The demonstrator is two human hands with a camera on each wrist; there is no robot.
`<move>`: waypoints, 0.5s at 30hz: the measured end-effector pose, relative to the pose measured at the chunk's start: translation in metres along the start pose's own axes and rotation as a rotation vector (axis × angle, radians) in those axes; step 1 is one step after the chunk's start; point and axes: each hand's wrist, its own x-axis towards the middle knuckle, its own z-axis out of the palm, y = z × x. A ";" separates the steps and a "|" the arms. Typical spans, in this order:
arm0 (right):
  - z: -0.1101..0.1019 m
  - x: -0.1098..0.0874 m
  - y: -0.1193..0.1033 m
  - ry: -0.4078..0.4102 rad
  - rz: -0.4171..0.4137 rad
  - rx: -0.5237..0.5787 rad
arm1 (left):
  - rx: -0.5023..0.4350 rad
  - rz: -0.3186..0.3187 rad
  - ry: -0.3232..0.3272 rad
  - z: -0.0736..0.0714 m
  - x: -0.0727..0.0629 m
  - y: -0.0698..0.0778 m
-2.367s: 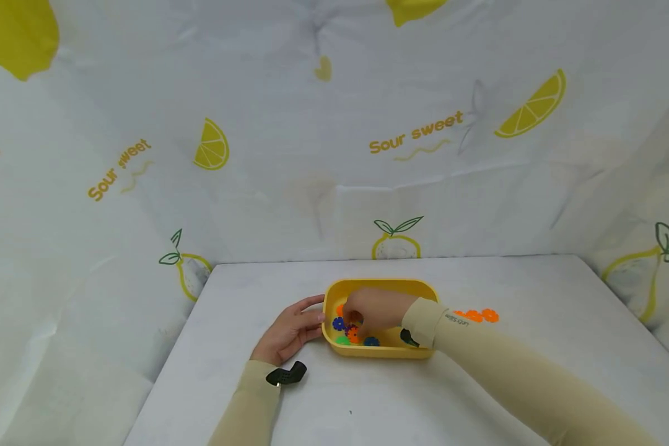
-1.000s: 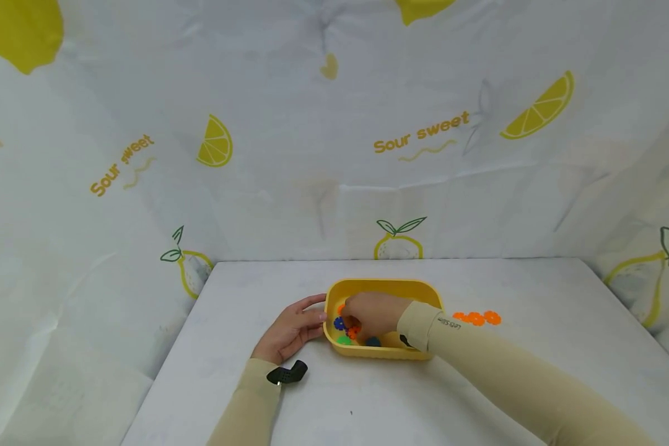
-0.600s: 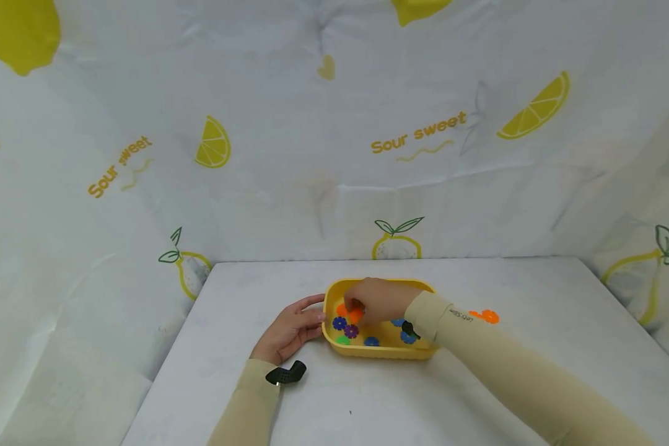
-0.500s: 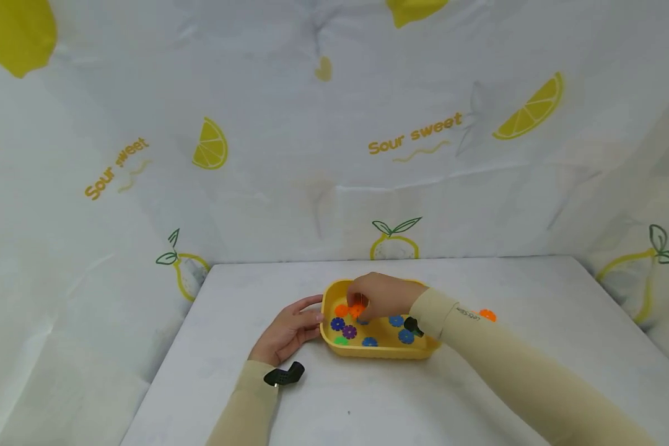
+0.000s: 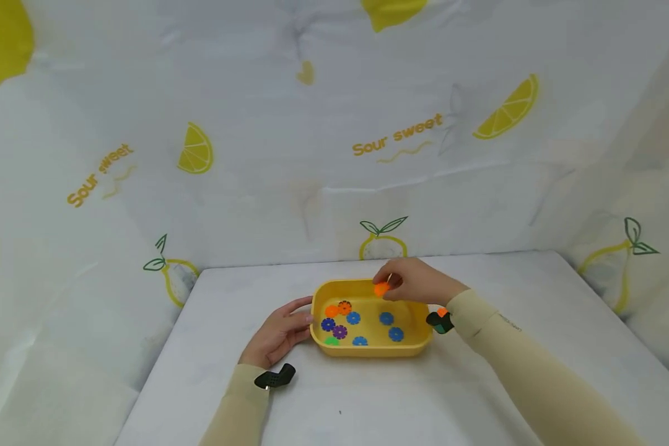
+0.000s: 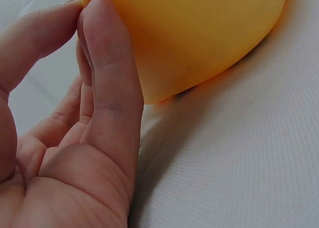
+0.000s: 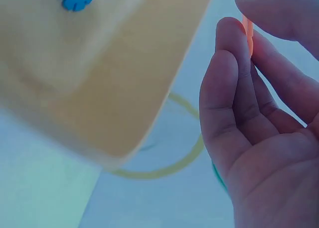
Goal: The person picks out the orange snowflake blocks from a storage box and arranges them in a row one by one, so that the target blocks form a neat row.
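Observation:
A shallow yellow plastic bin (image 5: 362, 351) sits on the white table with several notched, flower-shaped discs inside. My left hand (image 5: 275, 334) grips the bin's left end; in the left wrist view its fingertips pinch the rim of the yellow wall (image 6: 199, 34). Above the bin's back right part, my right hand (image 5: 424, 284) pinches an orange notched disc (image 5: 381, 288). That disc (image 7: 247, 29) shows edge-on between thumb and fingers in the right wrist view, with the bin alongside. Two orange discs (image 5: 332, 311) lie inside at the left, near a purple disc (image 5: 340, 332).
Blue discs (image 5: 386, 318) spread over the bin's middle and right, with a green disc (image 5: 331, 341) at its front left corner. An orange disc (image 5: 442, 311) outside the bin peeks out beside my right wrist. A lemon-print cloth (image 5: 279, 204) hangs behind the table.
My right hand has lifted an orange disc from the bin's left part and moved it up and right. My left hand keeps its grip on the bin's end. The head view has shifted slightly.

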 end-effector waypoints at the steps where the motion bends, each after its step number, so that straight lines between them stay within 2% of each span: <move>1: -0.002 -0.005 0.004 0.018 0.006 0.015 | 0.001 0.001 0.000 0.000 0.001 0.000; 6: -0.010 -0.033 0.030 0.101 0.061 0.071 | 0.008 0.002 -0.015 0.003 0.003 -0.001; 11: -0.016 -0.060 0.053 0.180 0.113 0.100 | -0.009 -0.014 0.017 0.002 0.001 -0.003; 15: -0.020 -0.081 0.071 0.247 0.201 0.122 | -0.028 -0.016 0.018 0.003 -0.001 -0.002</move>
